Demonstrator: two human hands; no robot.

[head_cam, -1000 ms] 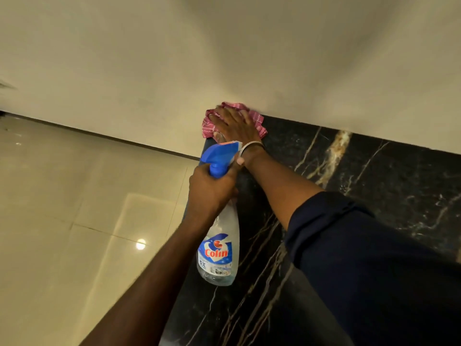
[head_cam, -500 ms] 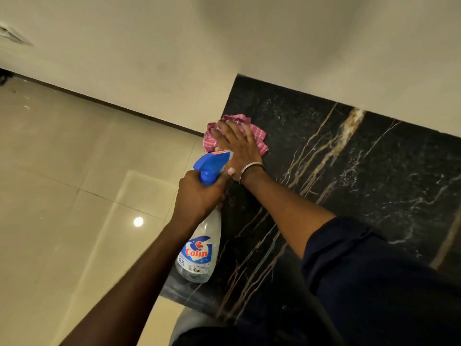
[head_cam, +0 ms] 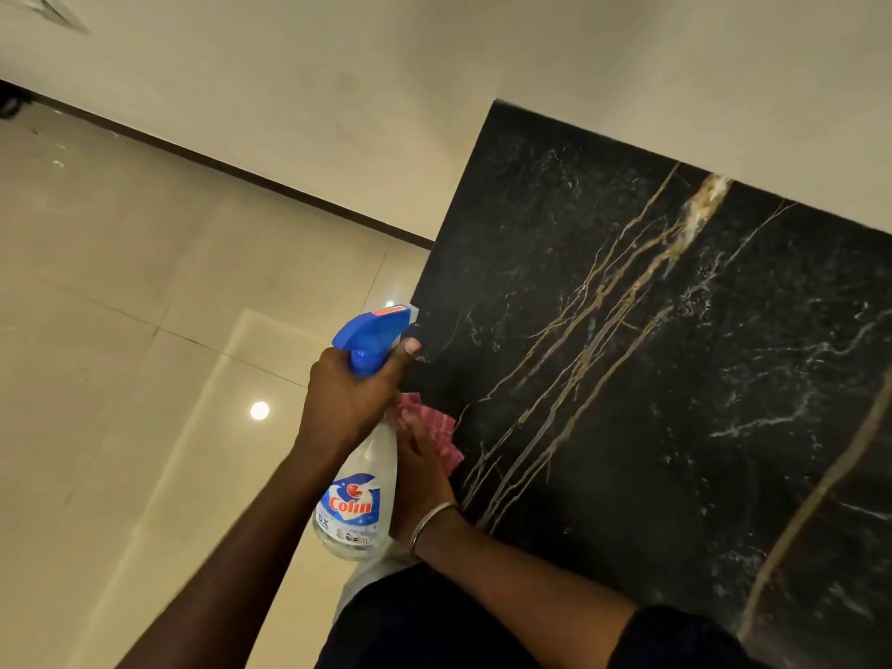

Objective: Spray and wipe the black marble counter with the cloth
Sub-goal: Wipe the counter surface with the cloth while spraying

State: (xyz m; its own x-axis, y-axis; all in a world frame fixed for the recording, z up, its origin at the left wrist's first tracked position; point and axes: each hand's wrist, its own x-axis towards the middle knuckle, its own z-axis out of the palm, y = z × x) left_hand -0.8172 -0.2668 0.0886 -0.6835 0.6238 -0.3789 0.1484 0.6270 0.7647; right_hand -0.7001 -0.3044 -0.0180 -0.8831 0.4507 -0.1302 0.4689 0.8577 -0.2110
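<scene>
Tabletop [head_cam: 675, 379]: black marble with gold and white veins, set into a corner against a cream wall [head_cam: 338, 89]. Its left edge is seen running down toward the viewer.

Spray bottle [head_cam: 357, 499]: clear body, red "Colin" label, blue trigger head with an orange sticker on top. It is held upright in the air at the tabletop's left edge, partly over the floor [head_cam: 145, 379]. The nozzle is pointed toward the marble.

Left grip [head_cam: 352, 398]: wrapped round the bottle's neck just below the trigger head. The fingers are curled tight about it, and one fingertip is raised beside the trigger. Whether the trigger is being squeezed cannot be told.

Cloth [head_cam: 441, 434]: pink and checked, bunched on the marble close to the near left edge, just behind and right of the bottle. Part of it is hidden by the bottle and the left grip.

Right grip [head_cam: 420, 470]: laid on top of the cloth, palm down. The fingers appear stretched out flat over the fabric rather than pinching it, though they are blurred and partly hidden by the bottle. A thin metal bangle [head_cam: 429, 521] is worn at the wrist and a dark sleeve [head_cam: 675, 639] is pushed up the forearm.

Floor: glossy cream tiles, with a round lamp reflection [head_cam: 259, 410] noted left of the arms. A dark skirting strip [head_cam: 241, 176] is seen where floor and wall meet.
</scene>
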